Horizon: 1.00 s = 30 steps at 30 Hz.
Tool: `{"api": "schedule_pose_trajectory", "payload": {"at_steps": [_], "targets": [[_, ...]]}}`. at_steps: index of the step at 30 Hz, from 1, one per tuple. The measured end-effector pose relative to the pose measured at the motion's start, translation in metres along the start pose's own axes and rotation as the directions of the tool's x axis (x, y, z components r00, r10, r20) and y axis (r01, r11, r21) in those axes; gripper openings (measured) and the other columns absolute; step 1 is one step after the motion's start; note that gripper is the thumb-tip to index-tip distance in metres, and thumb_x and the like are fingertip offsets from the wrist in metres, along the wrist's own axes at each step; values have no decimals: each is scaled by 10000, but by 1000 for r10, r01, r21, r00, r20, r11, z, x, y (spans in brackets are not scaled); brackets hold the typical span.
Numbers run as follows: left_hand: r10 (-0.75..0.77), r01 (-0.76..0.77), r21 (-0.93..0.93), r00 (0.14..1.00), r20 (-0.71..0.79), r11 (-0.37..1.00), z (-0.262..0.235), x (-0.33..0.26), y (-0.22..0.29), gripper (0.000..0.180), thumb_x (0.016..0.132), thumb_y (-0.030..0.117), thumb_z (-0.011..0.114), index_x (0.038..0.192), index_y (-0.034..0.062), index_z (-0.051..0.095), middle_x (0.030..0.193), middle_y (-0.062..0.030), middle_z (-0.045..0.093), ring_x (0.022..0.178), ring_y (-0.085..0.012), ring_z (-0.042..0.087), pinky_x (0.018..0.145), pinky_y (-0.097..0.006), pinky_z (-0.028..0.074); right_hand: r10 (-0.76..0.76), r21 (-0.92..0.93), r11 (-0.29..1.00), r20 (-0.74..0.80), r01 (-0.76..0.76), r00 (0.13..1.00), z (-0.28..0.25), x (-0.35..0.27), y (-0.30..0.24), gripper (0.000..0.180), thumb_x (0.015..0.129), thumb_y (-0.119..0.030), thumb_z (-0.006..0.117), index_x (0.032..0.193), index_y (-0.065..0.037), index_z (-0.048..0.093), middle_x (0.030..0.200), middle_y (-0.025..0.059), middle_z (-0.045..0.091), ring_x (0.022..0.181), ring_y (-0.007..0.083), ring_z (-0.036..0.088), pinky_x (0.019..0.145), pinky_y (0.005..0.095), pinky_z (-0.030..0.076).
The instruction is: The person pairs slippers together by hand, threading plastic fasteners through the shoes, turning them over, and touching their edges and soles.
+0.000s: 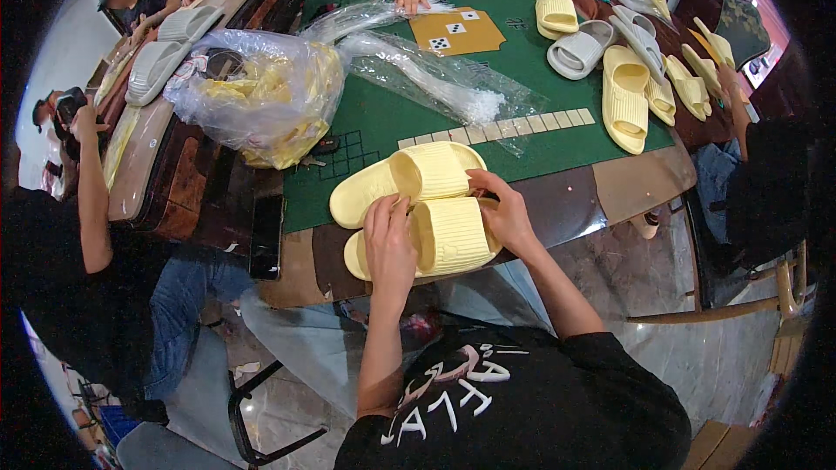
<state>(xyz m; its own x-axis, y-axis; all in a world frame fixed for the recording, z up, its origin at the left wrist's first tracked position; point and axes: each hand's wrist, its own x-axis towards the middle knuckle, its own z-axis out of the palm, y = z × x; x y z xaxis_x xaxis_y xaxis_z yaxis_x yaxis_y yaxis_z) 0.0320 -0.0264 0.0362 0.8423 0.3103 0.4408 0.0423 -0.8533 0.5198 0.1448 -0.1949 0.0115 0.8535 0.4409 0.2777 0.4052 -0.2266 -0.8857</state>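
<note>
Two pale yellow ribbed slippers lie side by side at the table's near edge, the far slipper (442,171) against the near slipper (451,238). My left hand (388,239) reaches over the footbed of the near slipper, fingers bent together and gripping it. At that slipper's right end, my right hand (505,213) holds it with thumb and bent fingers, its fingertips close to the far slipper. Parts of the near slipper are hidden under both hands.
A clear bag with yellow contents (261,91) stands left, near a phone (266,238). Clear plastic sleeves (435,78) and a row of pale tiles (496,129) lie beyond. More yellow slippers (625,96) and grey slippers (581,50) sit right. Co-workers surround the table.
</note>
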Motion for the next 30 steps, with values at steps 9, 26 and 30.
{"api": "schedule_pose_trajectory", "payload": {"at_steps": [9,26,30], "targets": [[128,-134,103,989,68,986,-3,1,2,438,715,-78,528,1152,-63,558,1158,-168,545,1146,-318,469,987,-393,383,93,68,993,-19,-92,995,0,-1,-10,472,780,100,595,1223,-43,517,1058,113,666,921,151,630,798,286,518],[23,-22,-106,1000,1,994,-3,11,3,303,732,-65,610,1034,-37,599,1072,-153,577,1049,-321,514,914,-380,420,53,75,996,-61,-48,997,0,-2,-8,515,723,126,605,1194,-77,554,992,117,646,809,178,610,761,284,510],[45,-53,-131,997,-62,990,-5,10,0,275,773,-58,584,1047,-46,593,1051,-162,574,1018,-329,524,893,-395,431,45,1,999,-44,-45,998,-2,-2,-12,486,730,92,641,1185,-58,560,883,81,625,770,146,583,735,269,491]]}}
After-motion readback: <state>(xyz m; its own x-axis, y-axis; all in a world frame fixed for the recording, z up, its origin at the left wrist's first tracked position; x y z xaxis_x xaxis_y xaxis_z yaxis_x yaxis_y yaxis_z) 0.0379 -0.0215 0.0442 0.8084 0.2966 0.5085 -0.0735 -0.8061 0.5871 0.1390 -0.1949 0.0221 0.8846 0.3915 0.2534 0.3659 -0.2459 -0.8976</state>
